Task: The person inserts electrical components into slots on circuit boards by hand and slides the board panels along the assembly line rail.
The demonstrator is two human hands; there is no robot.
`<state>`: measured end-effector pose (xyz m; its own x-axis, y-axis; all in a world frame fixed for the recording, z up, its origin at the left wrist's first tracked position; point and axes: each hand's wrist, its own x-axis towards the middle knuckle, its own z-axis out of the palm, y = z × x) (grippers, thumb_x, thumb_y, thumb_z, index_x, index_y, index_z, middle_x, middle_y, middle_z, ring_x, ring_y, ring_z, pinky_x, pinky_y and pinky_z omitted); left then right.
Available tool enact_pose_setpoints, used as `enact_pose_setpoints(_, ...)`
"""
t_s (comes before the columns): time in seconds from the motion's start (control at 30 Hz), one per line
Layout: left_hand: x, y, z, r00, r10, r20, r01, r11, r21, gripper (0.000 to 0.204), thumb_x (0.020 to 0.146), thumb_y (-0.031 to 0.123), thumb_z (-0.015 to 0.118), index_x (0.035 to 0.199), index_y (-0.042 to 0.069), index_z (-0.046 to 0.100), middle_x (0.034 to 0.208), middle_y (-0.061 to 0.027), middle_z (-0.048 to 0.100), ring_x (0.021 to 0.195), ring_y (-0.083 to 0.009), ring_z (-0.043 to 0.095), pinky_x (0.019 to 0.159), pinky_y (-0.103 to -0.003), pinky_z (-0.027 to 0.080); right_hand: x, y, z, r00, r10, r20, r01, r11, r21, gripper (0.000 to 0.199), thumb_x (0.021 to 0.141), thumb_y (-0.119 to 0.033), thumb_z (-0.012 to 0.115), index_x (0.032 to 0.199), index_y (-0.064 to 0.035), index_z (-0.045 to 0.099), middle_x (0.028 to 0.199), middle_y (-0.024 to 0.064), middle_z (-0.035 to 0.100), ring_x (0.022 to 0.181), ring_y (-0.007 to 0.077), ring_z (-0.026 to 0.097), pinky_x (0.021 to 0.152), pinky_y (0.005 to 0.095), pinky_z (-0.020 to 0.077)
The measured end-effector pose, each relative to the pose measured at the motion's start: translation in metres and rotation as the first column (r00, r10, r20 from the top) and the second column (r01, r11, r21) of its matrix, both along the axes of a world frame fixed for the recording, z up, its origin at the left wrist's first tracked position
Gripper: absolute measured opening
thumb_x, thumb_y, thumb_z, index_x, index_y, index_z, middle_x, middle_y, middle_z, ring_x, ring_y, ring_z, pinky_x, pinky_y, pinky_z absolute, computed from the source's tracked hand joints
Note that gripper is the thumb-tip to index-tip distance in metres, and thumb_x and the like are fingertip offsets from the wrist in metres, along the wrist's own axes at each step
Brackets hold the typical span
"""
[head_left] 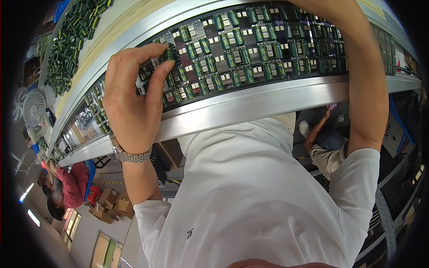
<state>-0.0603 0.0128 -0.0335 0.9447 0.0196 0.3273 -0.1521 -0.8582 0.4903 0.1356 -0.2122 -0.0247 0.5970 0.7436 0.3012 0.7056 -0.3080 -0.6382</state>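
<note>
I saw the left hand (132,96) pinching a green capacitor (167,54) on the board panel (250,49) — right hand out of frame, grip unknown.

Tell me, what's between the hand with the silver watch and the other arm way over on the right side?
In the head view, rows of green cylindrical capacitors on dark circuit boards fill the stretch between the left hand and the right forearm, bordered by the silver metal rail.

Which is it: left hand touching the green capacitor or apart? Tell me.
Touching. The head view shows the left hand pinching a green capacitor on the board tray between fingertip and thumb.
</note>
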Motion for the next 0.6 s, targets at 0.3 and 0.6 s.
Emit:
enact_pose_setpoints(0.3, 0.006, -0.004, 0.002, 0.997, -0.078, -0.009, 0.079, 0.986, 0.15, 0.022, 0.079, 0.0, 0.081, 0.1, 0.004, 0.074, 0.095, -0.0074, 0.073, 0.091, -0.0271, 0.066, 0.077, -0.036, 0.053, -0.004, -0.002, 0.002, 0.987, 0.162, 0.009, -0.162, 0.983, 0.088, 0.015, 0.087, -0.003, 0.072, 0.098, 0.008, 0.074, 0.096, 0.017, 0.074, 0.085, 0.0236, 0.075, 0.076, 0.032, 0.0617)
enact_pose_setpoints(0.6, 0.005, -0.004, 0.011, 0.988, -0.156, -0.002, 0.151, 0.952, 0.267, 0.016, 0.082, 0.004, 0.079, 0.097, 0.004, 0.075, 0.106, -0.0062, 0.076, 0.098, -0.0259, 0.066, 0.087, -0.039, 0.049, -0.005, -0.003, 0.005, 0.985, 0.164, 0.047, -0.168, 0.981, 0.1, 0.014, 0.087, -0.001, 0.072, 0.098, 0.0073, 0.075, 0.101, 0.0161, 0.073, 0.085, 0.0258, 0.075, 0.078, 0.0319, 0.0622)
